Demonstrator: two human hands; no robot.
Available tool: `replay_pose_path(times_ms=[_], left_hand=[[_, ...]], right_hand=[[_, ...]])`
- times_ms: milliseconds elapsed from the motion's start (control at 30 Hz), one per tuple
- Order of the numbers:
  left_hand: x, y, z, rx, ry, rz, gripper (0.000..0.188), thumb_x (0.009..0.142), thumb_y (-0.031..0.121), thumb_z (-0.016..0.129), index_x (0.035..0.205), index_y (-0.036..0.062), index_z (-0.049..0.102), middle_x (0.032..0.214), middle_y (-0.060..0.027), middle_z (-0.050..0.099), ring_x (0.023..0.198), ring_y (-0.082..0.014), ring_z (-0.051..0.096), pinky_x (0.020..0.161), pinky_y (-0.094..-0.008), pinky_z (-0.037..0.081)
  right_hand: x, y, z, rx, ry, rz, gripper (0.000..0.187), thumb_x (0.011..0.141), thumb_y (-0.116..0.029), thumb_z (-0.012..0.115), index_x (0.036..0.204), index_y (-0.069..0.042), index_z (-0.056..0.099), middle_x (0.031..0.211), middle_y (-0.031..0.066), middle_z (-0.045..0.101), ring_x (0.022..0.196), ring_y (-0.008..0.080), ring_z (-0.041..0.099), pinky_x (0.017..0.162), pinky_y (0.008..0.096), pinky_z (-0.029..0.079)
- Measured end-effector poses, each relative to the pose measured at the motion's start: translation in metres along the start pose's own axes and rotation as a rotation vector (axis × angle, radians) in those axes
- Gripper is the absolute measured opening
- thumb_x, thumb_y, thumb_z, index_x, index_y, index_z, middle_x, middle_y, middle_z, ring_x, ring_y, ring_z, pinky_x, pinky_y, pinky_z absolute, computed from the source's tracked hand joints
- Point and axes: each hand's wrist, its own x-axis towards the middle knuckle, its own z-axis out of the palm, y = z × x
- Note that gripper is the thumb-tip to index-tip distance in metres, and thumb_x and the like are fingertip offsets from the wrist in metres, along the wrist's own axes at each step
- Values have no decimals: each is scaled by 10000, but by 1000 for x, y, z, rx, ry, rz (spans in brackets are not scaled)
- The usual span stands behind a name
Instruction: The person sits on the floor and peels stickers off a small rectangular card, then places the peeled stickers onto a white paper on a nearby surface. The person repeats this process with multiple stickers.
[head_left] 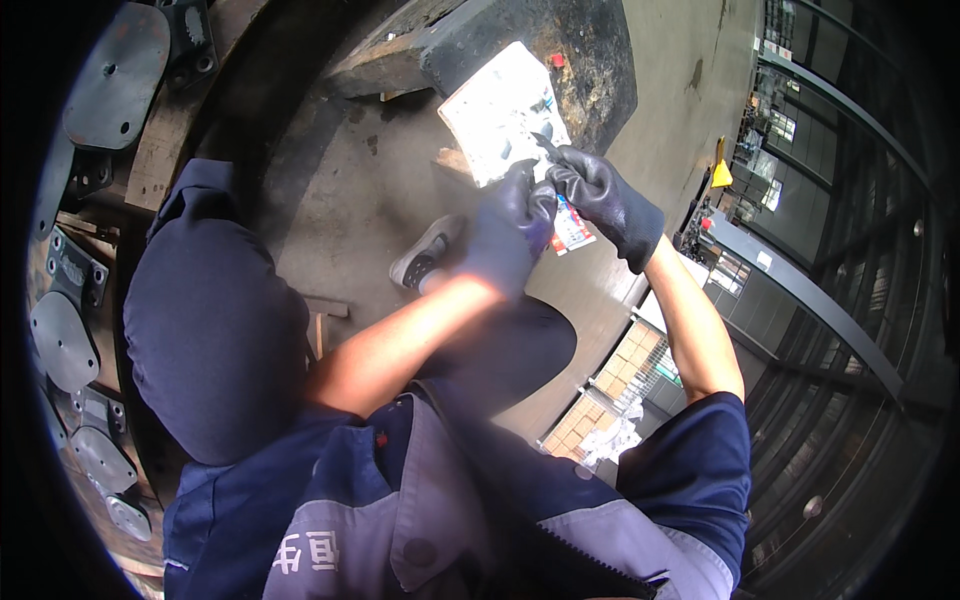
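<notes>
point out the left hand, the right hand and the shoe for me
left hand (512, 215): head view, back of the glove
right hand (608, 203): head view, back of the glove
shoe (429, 251): head view, upper

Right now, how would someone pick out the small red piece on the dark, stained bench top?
At the top of the view is a large, dark, stained bench top. A bright white flat sheet shows against it. Just right of the sheet's upper end sits the small red piece, its colour standing out from the dark surface around it.
</notes>
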Motion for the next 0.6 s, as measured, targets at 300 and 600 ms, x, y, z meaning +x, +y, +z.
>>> replay_pose_path(times_ms=[300, 600], left_hand=[[10, -9, -9, 14, -24, 255, 152, 893, 172, 506, 885, 21, 492, 612, -117, 473, 589, -143, 422, 549, -328, 391], [10, 1, -13, -49, 29, 285, 176, 893, 174, 500, 869, -1, 497, 620, -119, 476, 607, -129, 421, 556, -327, 394]], right_hand=[[9, 16, 0, 100, 58, 88, 257, 920, -159, 476, 1065, 31, 570, 932, 33, 607, 854, 87, 533, 762, 256, 460], [18, 14, 0, 79, -30, 73, 284, 911, -169, 421, 1015, 36, 587, 866, 49, 591, 822, 98, 540, 722, 263, 459]])
